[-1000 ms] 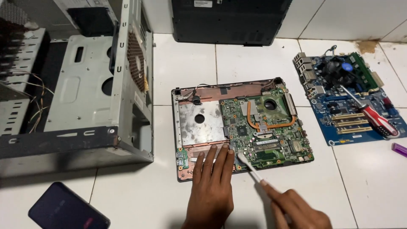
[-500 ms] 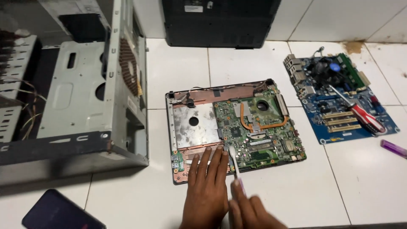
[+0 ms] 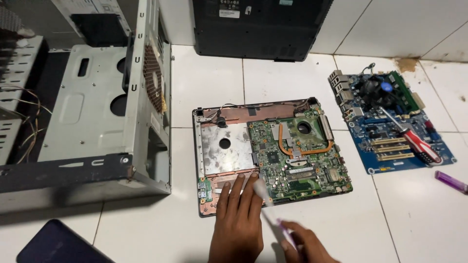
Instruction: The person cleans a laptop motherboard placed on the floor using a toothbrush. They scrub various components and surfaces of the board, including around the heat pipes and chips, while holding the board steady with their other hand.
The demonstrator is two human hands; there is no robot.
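Observation:
An opened laptop base (image 3: 229,146) lies on the white tiled floor, with a green circuit board (image 3: 297,156) and a copper heat pipe in its right half. My left hand (image 3: 237,219) rests flat on the base's near edge, fingers spread, holding nothing. My right hand (image 3: 304,246) is at the bottom edge, partly cut off. It grips a thin tool (image 3: 263,192) with a purple handle and a blurred white tip. The tip touches the board's near left corner, just beside my left fingertips.
An open metal desktop case (image 3: 97,107) fills the left side. A black laptop cover (image 3: 258,27) lies at the far edge. To the right lies a blue motherboard (image 3: 390,126) with a red-handled screwdriver (image 3: 419,143) on it, a purple object (image 3: 451,181) beside it. A dark phone (image 3: 58,243) lies near left.
My right hand has drawn left, close to my left hand, and the tool's tip now sits against my left fingertips. The left hand has stayed on the laptop base.

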